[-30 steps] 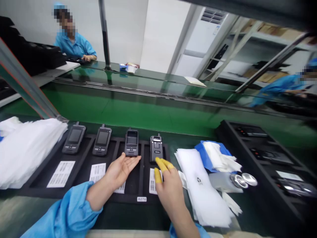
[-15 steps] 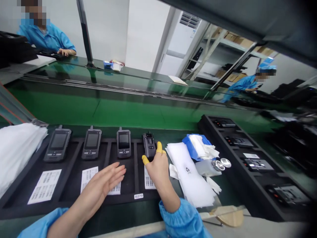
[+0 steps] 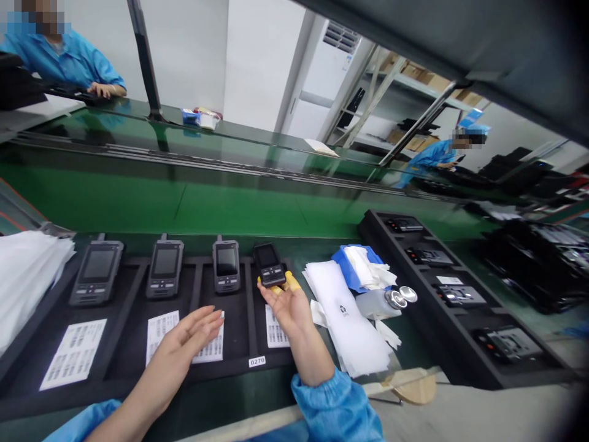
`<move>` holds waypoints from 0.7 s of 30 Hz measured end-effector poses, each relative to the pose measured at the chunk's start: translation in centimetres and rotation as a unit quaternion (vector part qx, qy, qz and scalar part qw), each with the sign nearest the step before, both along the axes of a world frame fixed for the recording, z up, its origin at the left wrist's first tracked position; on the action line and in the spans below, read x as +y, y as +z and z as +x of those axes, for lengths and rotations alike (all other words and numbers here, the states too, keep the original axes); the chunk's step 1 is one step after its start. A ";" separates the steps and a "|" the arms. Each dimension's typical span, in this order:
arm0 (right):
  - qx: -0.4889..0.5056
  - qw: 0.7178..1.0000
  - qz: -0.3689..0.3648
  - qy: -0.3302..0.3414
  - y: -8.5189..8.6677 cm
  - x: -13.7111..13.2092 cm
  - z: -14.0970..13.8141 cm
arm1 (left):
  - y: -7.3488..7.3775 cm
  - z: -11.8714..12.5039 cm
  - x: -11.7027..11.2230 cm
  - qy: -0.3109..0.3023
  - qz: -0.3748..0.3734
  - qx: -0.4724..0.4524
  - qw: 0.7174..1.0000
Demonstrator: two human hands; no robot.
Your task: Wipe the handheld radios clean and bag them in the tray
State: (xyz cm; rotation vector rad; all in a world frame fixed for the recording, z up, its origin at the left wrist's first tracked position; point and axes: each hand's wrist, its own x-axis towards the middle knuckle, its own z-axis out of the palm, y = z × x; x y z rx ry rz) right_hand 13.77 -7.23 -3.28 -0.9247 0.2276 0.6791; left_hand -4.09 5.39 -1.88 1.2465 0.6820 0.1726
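My right hand (image 3: 289, 307), palm up with yellow finger cots on some fingertips, holds a black handheld radio (image 3: 269, 264) by its lower end, screen facing up, at the tray's rightmost compartment. My left hand (image 3: 188, 337) hovers with straight, empty fingers over the black tray (image 3: 251, 307), above a white label sheet (image 3: 214, 344). Three similar radios lie screen up along the tray's far side: one at the left (image 3: 97, 270), one in the middle (image 3: 165, 267) and one nearer my right hand (image 3: 226, 265). Each compartment has a label sheet at its near end.
To the right lie white plastic sleeves (image 3: 338, 319), a blue box of wipes (image 3: 345, 270) and a dispenser bottle (image 3: 380, 304). Further right stands a second black tray (image 3: 460, 325) with several devices. White bags (image 3: 27, 276) lie at far left. Two co-workers sit beyond the bench.
The radio in my right hand has turned over from back up to screen up, and that hand has rolled palm up. My left hand stays about where it was.
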 end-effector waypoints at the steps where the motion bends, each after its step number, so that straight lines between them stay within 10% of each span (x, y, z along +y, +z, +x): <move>1: -0.007 1.000 -0.011 -0.012 -0.2 -0.2 -0.1 | -0.1 -0.1 0.0 -0.010 0.025 0.002 1.000; 5: -0.078 0.990 -0.111 -0.036 -1.2 -1.0 -0.5 | -0.1 0.1 0.5 -0.084 0.265 -0.004 0.960; 10: -0.268 0.876 -0.395 0.071 -0.8 -1.4 -0.4 | 1.0 2.9 1.6 -0.153 0.679 -0.026 0.718; 15: -0.280 0.829 -0.475 0.099 0.8 -1.3 -0.6 | 2.2 7.0 2.2 -0.212 0.812 0.081 0.538; 21: -0.392 0.755 -0.520 0.082 1.9 -3.8 -0.3 | 1.6 8.2 3.8 -0.199 0.812 0.075 0.544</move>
